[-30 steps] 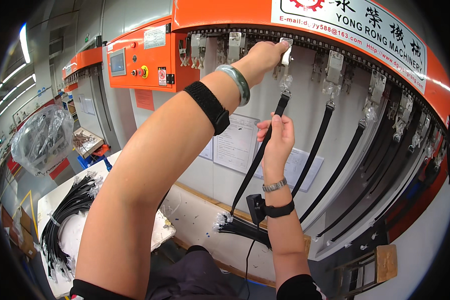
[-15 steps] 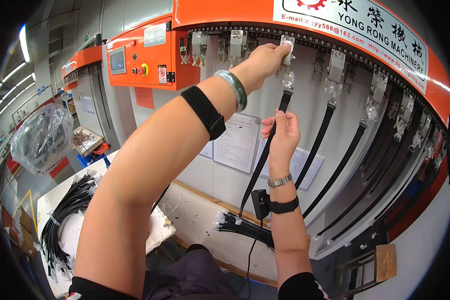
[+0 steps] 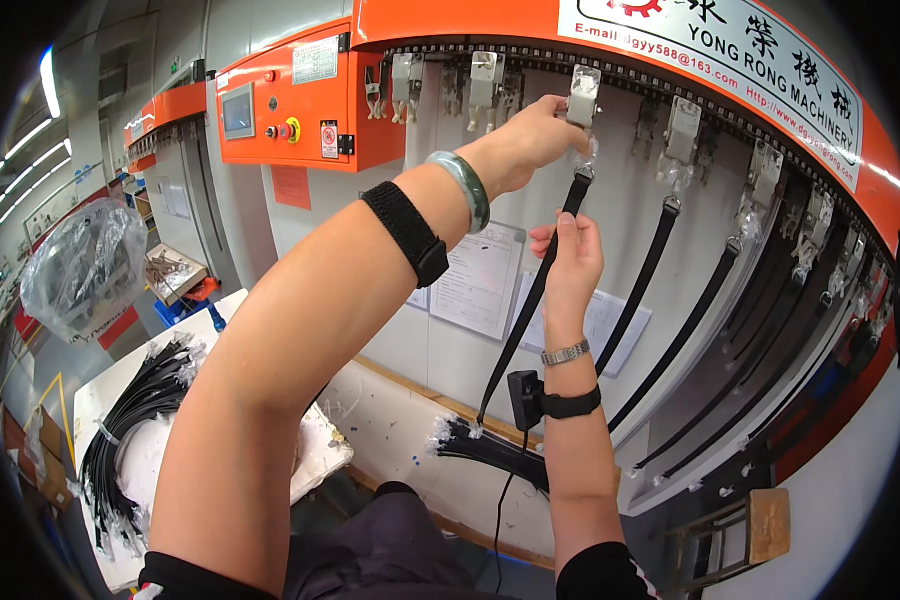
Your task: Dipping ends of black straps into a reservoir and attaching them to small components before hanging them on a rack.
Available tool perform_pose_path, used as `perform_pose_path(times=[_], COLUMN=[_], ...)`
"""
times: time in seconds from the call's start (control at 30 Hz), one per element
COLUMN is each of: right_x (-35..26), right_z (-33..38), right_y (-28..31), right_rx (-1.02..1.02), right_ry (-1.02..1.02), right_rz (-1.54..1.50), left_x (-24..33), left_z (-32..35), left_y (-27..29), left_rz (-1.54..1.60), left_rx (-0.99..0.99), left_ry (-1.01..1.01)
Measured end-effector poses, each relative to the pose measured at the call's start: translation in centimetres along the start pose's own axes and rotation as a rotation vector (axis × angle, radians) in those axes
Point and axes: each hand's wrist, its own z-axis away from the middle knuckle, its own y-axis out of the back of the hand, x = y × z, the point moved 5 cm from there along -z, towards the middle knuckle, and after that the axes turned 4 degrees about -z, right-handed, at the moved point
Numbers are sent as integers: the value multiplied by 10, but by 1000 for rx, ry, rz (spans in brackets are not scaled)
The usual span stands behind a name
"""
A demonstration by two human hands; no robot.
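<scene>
A long black strap [image 3: 532, 300] hangs in the upper middle of the frame, its top end caught at a grey clip [image 3: 582, 95] on the orange machine's [image 3: 450, 20] overhead rail, its tail reaching down to a bundle of black straps [image 3: 490, 450] at lower centre. The left hand [image 3: 530, 140] is raised to that clip, its grip closed about the clip's lower end and the strap's top, seemingly to seat the strap in the holder. The right hand [image 3: 568, 262] sits lower on the same strap, fingers pinched narrowly around it, probably keeping it straight and taut beneath the clip.

To the right, further black straps [image 3: 660, 270] already hang from neighbouring clips in a row, slanting down the pale panel. A paper sheet [image 3: 480, 280] is stuck to the panel behind the arms. At upper left, an orange control box [image 3: 290, 110] carries a small screen and buttons. At lower left, a white tabletop [image 3: 95, 400] bears a heap of black straps [image 3: 130, 430], within reach for loading; a clear plastic bag [image 3: 80, 270] sits beyond it.
</scene>
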Motion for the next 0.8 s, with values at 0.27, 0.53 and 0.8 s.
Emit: perform_pose_path(times=[0.27, 0.53, 0.8], right_x=[0, -15, 52], right_z=[8, 128, 228], right_y=[7, 29, -11], right_rx=[-118, 19, -314], right_ry=[6, 335, -295], right_rz=[117, 644, 102], left_x=[-8, 6, 42], left_z=[-8, 49, 270], left_y=[-4, 2, 67], left_rz=[49, -417, -471], left_rx=[-46, -169, 159], left_ry=[12, 188, -50])
